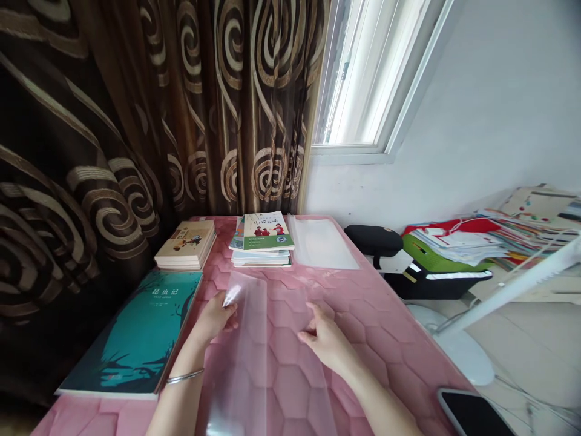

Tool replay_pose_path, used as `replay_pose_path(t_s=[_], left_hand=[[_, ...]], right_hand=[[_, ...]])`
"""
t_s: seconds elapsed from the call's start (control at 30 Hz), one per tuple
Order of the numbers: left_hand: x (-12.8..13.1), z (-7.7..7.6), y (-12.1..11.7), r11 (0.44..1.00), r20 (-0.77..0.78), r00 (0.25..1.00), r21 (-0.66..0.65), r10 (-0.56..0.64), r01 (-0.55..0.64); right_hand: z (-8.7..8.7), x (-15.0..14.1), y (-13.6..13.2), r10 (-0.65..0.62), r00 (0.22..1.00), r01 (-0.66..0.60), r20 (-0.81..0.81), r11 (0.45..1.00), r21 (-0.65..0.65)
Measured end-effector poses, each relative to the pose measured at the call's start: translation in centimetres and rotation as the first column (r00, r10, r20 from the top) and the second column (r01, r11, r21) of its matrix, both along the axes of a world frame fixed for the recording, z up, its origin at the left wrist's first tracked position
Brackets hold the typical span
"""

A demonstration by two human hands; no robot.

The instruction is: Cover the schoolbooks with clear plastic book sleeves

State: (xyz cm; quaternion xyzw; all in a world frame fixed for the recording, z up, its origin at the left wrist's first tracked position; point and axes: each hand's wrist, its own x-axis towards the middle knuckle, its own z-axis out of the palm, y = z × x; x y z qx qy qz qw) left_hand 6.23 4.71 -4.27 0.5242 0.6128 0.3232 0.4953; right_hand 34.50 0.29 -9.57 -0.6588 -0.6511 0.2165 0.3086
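A clear plastic book cover [247, 363] lies spread over the pink table in front of me, with a folded strip along its left side. My left hand [219, 318] pinches the upper left edge of this cover, where the plastic bends and shines. Over the cover's right side is my right hand [324, 336], its thumb and index finger apart and the other fingers curled; whether it touches the film I cannot tell. A large teal book [140, 333] rests to the left of my left forearm, which wears a silver bangle [185, 376].
At the back stand a stack of tan books [186, 245], a pile of thin books [265, 233] and more clear covers [322, 242]. A phone [474, 412] lies at the right edge. Beyond are a black case [374, 240], a white lamp [512, 290] and piled papers [463, 242].
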Motion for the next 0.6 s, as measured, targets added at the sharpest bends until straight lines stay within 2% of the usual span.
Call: replay_pose_path(t_s=[0.07, 0.13, 0.2, 0.3, 0.47, 0.6], left_hand=[[-0.5, -0.1, 0.3, 0.999, -0.059, 0.998, 0.036, 0.001, 0.001], [-1.5, -0.2, 0.7, 0.992, -0.208, 0.977, 0.128, 0.039, -0.013], [-2.6, -0.4, 1.2, 0.973, -0.381, 0.917, 0.231, 0.113, -0.023], [-3.7, -1.2, 1.9, 0.953, -0.509, 0.84, 0.303, 0.188, -0.03], [-3.7, -2.3, 2.3, 0.935, -0.604, 0.759, 0.353, 0.242, -0.017], [-3.6, -2.2, 2.1, 0.91, -0.648, 0.699, 0.415, 0.303, -0.009]], right_hand=[[0.6, 1.5, 0.4, -0.008, 0.991, -0.006, -0.135, 0.995, -0.098], [1.3, 4.1, 0.9, -0.083, 0.967, 0.036, -0.24, 0.98, -0.195], [1.4, 6.9, 1.2, -0.169, 0.939, 0.091, -0.298, 0.962, -0.259], [0.9, 9.5, 1.5, -0.227, 0.907, 0.125, -0.354, 0.95, -0.287], [-0.5, 9.3, 1.8, -0.225, 0.932, 0.153, -0.284, 0.955, -0.254], [-0.5, 8.8, 1.8, -0.226, 0.942, 0.152, -0.248, 0.947, -0.283]])
